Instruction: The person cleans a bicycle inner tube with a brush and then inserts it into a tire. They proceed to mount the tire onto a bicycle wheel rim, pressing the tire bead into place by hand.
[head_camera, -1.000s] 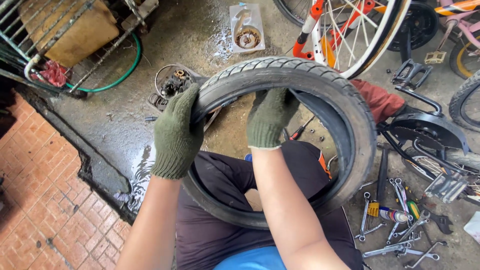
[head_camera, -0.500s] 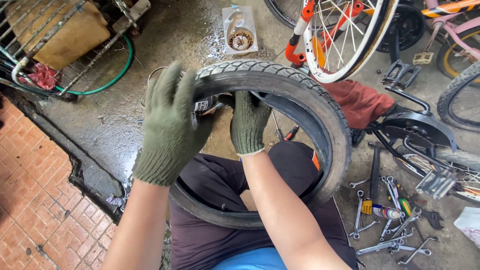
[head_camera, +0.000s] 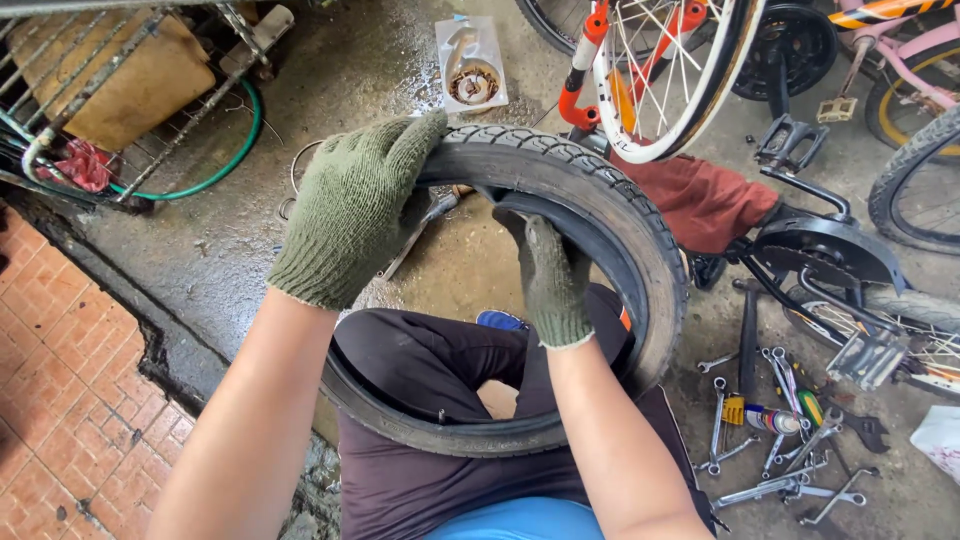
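— Holding what, exactly, and where is it sitting?

— A black bicycle tyre (head_camera: 600, 200), stood up on edge across my lap. Its lower arc rests on my dark trousers (head_camera: 440, 480) and its top arc is out in front of me, over the wet concrete floor (head_camera: 180, 250).

— How are your arms set?

— Both reach forward from below. My left hand (head_camera: 355, 205), in a green knit glove, comes up at the upper left of the tyre with the back of the hand towards me. My right hand (head_camera: 550, 280), gloved the same, goes up through the middle of the ring.

— And the grip itself?

— The left is closed over the tread at the top, fingers wrapped across the outside, thumb hidden from me. The right has its fingers hooked up inside the casing, pressing on the inner wall just under the top arc. I cannot tell how tightly they curl, since the rubber covers the tips.

— What lies around you?

— Spanners (head_camera: 770, 460) on the floor to my right, well apart from the tyre. A spoked wheel (head_camera: 680, 70) with an orange fork stands just beyond it, beside a red cloth (head_camera: 710, 200).
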